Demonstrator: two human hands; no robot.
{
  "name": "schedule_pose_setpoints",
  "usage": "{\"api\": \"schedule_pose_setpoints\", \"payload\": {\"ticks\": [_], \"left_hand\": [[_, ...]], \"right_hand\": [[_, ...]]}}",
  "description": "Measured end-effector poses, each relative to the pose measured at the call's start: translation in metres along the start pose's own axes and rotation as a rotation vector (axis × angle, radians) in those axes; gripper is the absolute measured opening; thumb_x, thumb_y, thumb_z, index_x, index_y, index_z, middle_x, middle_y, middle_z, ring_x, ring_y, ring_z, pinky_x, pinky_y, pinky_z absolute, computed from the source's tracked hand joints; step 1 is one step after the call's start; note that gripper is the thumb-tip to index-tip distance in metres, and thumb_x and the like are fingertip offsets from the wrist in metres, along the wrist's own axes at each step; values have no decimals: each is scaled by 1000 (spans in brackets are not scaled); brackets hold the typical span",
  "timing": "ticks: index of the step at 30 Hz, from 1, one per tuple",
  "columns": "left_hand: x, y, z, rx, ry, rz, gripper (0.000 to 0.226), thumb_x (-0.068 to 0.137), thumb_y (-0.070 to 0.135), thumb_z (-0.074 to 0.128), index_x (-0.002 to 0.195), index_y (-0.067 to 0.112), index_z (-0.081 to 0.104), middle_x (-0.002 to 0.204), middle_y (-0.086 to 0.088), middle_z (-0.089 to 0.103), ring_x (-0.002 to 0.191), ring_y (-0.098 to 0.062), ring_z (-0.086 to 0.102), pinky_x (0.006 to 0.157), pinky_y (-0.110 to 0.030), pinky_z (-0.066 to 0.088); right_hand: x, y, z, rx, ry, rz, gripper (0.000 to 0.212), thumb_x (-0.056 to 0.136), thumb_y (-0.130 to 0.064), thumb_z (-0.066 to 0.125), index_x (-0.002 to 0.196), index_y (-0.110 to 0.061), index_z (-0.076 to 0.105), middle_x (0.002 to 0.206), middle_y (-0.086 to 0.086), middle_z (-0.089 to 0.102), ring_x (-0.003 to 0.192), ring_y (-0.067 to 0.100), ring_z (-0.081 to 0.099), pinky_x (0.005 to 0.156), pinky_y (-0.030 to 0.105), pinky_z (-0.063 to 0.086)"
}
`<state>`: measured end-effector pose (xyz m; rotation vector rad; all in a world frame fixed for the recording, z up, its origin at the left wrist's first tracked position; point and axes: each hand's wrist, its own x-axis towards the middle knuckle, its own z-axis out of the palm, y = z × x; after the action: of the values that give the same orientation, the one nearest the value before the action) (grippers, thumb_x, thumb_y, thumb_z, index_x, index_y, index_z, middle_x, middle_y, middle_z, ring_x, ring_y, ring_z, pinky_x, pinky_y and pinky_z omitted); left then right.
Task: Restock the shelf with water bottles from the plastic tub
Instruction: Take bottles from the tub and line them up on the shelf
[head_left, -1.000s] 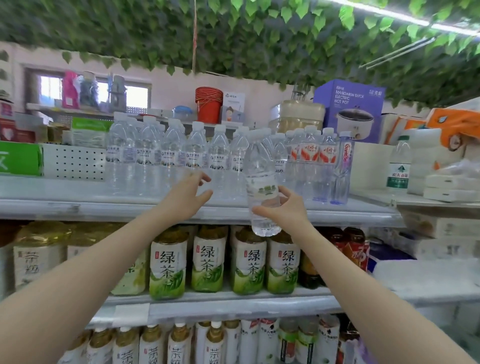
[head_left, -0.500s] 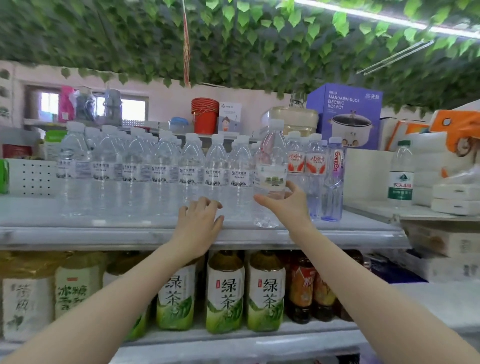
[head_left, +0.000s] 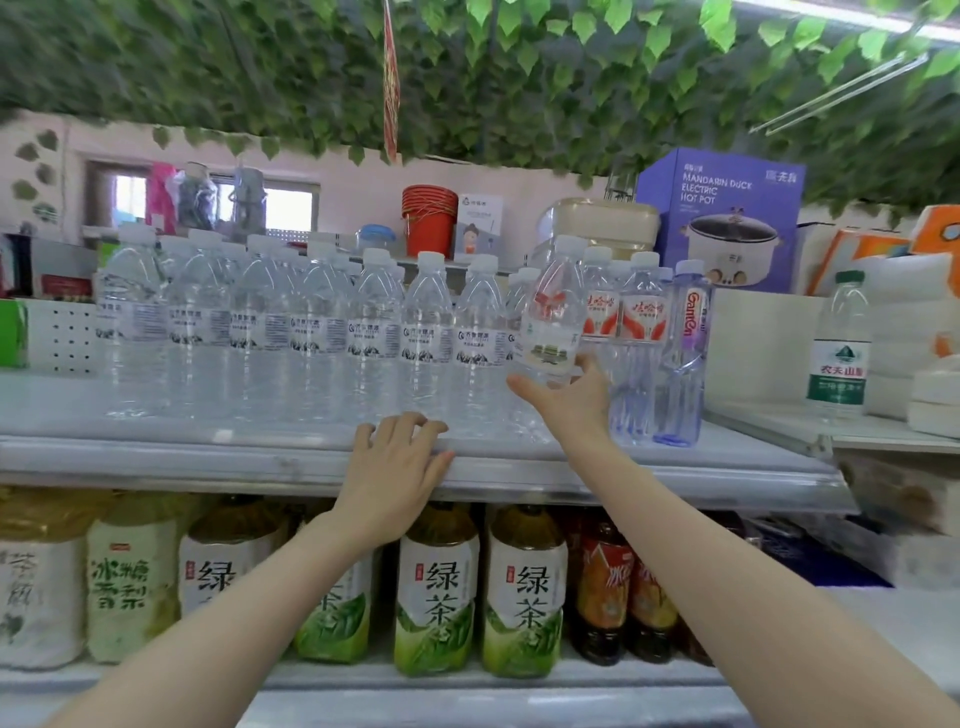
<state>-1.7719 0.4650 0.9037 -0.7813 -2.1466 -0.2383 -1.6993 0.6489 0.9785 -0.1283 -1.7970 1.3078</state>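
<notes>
At roughly 1 o'clock of the head view's centre, the right hand (head_left: 566, 400) grips a clear water bottle (head_left: 550, 322) near its base, thumb at the bottle's 9 o'clock side and fingers wrapped round at 3 o'clock. The bottle is tilted, its white cap leaning toward 1 o'clock, and it sits over the top shelf (head_left: 208, 457) at the right end of a long row of water bottles (head_left: 322, 332); whether its base touches the shelf is hidden by the hand. Just at its 3 o'clock stand red-labelled bottles (head_left: 641, 322) and then a purple-tinted bottle (head_left: 685, 364). Toward 6 o'clock of the centre, the left hand (head_left: 400, 467) rests on the shelf's front edge, fingers loosely bent with the tips lying on top, holding nothing. Farther out at 3 o'clock a green-labelled bottle (head_left: 839, 353) stands alone on a neighbouring ledge. Behind the rows, toward 12 o'clock, are stacked red buckets (head_left: 428, 218) and, at 2 o'clock, a purple hot pot box (head_left: 727, 208). Below, at 6 o'clock, green tea bottles (head_left: 436, 587) fill the lower shelf, and green leaves (head_left: 519, 78) cover the ceiling.
</notes>
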Motion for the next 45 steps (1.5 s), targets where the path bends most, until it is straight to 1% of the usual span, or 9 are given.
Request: {"api": "schedule_pose_setpoints", "payload": {"ticks": [4, 9, 17, 20, 23, 27, 31, 38, 45], "left_hand": [[-1, 3, 2, 3, 45, 0, 43, 94, 41, 25, 114, 22, 58, 108, 0, 59, 93, -23, 57, 79, -41, 42], [-3, 4, 2, 30, 61, -4, 43, 94, 40, 25, 114, 21, 58, 109, -1, 60, 94, -23, 57, 79, -40, 42], [-2, 6, 5, 63, 72, -10, 43, 95, 38, 24, 116, 19, 57, 109, -3, 60, 94, -25, 57, 78, -41, 41], [-2, 5, 6, 71, 85, -10, 44, 94, 38, 24, 116, 19, 57, 109, -4, 60, 93, -25, 57, 78, -41, 42], [-2, 5, 6, 72, 78, -10, 44, 94, 38, 24, 116, 18, 58, 109, -4, 60, 93, -26, 57, 78, -41, 42], [-3, 5, 7, 75, 79, -10, 45, 95, 39, 23, 116, 18, 57, 109, -4, 60, 94, -26, 57, 78, -41, 42], [-2, 5, 7, 68, 82, -15, 46, 95, 39, 22, 117, 19, 57, 110, -4, 60, 94, -25, 57, 79, -41, 41], [-3, 7, 7, 67, 96, -21, 44, 94, 38, 24, 116, 18, 57, 109, -5, 60, 93, -26, 57, 78, -41, 41], [-4, 7, 8, 54, 88, -32, 45, 95, 37, 22, 118, 19, 57, 109, -4, 59, 93, -25, 56, 79, -40, 40]], "right_hand": [[3, 9, -1, -21, -23, 14, 64, 68, -21, 84, 117, -16, 45, 99, -8, 55, 90, 7, 53, 65, 8, 37], [8, 14, 4, -76, -55, 38, 66, 68, -31, 83, 117, -20, 40, 106, -7, 54, 100, 13, 55, 81, 24, 42], [8, 18, 9, -234, -77, 55, 79, 71, -49, 76, 124, -20, 26, 130, 3, 49, 112, 22, 51, 87, 37, 43], [8, 18, 4, -205, -186, 89, 87, 77, -46, 73, 138, -20, 17, 144, 4, 37, 127, 25, 42, 99, 39, 37], [10, 15, -5, -174, -314, 138, 86, 86, -33, 64, 149, -18, 7, 153, 4, 23, 138, 26, 28, 107, 38, 29], [14, 17, -15, -151, -409, 173, 80, 88, -24, 62, 150, -20, 12, 155, 3, 22, 140, 23, 25, 109, 38, 26], [15, 20, -14, -156, -409, 168, 84, 84, -25, 70, 146, -19, 14, 149, 6, 30, 129, 21, 37, 103, 34, 31], [15, 18, -7, -232, -352, 137, 100, 77, -31, 77, 148, -15, 8, 154, 4, 18, 139, 26, 26, 110, 39, 27], [13, 18, -12, -213, -390, 131, 94, 84, -28, 70, 150, -17, 4, 156, 4, 18, 141, 25, 25, 111, 38, 26]]}}
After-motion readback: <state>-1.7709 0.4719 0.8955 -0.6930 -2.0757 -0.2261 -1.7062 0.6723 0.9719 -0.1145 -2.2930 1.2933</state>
